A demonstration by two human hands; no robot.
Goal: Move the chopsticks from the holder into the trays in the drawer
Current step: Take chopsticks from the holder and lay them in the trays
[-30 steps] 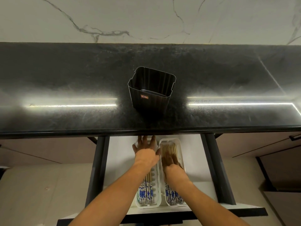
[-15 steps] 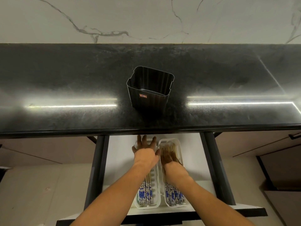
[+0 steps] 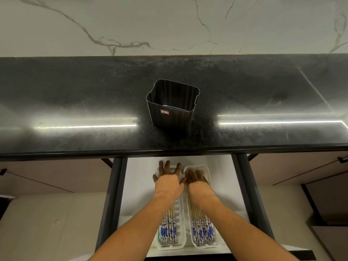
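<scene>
room: dark stone counter point(image 3: 75, 91) under a pale veined wall point(image 3: 169, 25); light strips glare along its front half
holder: black holder point(image 3: 172, 104) upright near the middle of the counter's front edge; no sticks show inside
drawer: white drawer point(image 3: 139, 185) open below that edge; left tray point(image 3: 180, 242) and right tray point(image 3: 216, 243) side by side
chopsticks: chopsticks point(image 3: 202, 230) lie lengthwise in both trays, blue ends toward the drawer's front
left hand: left hand point(image 3: 168, 180) spread flat over the left tray's far end, gripping nothing
right hand: right hand point(image 3: 197, 182) flat on the sticks in the right tray, gripping nothing
step: probably settling the bundles; press lightly and evenly; keep tips inside the rims; don't let the trays slide
</scene>
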